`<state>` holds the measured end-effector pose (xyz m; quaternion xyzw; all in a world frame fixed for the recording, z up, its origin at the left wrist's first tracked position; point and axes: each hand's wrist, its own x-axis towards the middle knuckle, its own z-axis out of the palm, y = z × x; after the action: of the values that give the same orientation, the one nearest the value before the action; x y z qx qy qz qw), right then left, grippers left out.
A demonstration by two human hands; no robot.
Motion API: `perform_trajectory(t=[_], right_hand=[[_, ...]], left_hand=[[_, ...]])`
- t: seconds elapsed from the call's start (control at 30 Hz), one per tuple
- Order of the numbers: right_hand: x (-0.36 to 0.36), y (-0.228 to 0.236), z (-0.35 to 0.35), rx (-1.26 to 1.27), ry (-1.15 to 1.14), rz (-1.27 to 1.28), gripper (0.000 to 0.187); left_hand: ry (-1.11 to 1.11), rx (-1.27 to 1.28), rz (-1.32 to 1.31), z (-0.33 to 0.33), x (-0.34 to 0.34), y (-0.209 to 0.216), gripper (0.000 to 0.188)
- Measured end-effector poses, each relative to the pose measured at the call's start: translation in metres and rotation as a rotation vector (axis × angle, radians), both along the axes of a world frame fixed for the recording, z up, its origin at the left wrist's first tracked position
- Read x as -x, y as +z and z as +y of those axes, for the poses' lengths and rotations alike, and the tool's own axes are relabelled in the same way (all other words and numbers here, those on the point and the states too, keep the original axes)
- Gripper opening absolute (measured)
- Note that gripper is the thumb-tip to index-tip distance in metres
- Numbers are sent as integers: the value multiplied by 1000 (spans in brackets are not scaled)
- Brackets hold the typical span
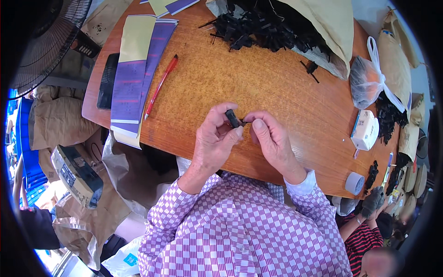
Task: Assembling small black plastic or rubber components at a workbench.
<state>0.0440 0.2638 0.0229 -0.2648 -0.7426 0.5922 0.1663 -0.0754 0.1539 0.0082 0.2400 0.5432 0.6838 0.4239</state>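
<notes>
Above the near edge of the wooden table [203, 83], my left hand [214, 136] grips a small black part [232, 118] between thumb and fingers. It looks like a short dark plastic piece; its exact kind is too small to make out. My right hand [269, 136] pinches at a thin dark end of this same part, thumb against forefinger. A pile of similar black parts [258, 27] spills from a paper sack [327, 27] at the far side. One loose black part [311, 69] lies apart from the pile.
On the left lie purple and yellow paper forms [131, 83], a red pen [161, 87] and a dark phone-like slab [108, 81]. At right are a tied plastic bag [367, 83], a white tissue pack [364, 130] and a tape roll [355, 183]. A co-worker's gloved hand [372, 203] is at lower right.
</notes>
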Motion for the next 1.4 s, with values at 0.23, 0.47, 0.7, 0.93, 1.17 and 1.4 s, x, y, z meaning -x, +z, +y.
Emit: perform_trajectory(t=[0.23,0.47,0.7,0.93,1.17,1.4], right_hand=[[-1,5,1,61,31,-64,20],[-6,-5,1,5,205,-67,15],[-10,-10,-8,-250,-5,10,18],[-18,17,-23,-54,3,38,21],[-19,18,-40,-72,130,-3,19],[-20,17,-53,-156,150,-60,17]], left_hand=[[-9,24,-101,-1,0,11,45],[-47,-36,-277,-7,9,14,41],[1,-58,-88,-11,-2,14,35],[33,43,122,-20,-14,15,31],[-23,37,447,-34,-18,10,31],[-33,136,702,-47,-22,22,32]])
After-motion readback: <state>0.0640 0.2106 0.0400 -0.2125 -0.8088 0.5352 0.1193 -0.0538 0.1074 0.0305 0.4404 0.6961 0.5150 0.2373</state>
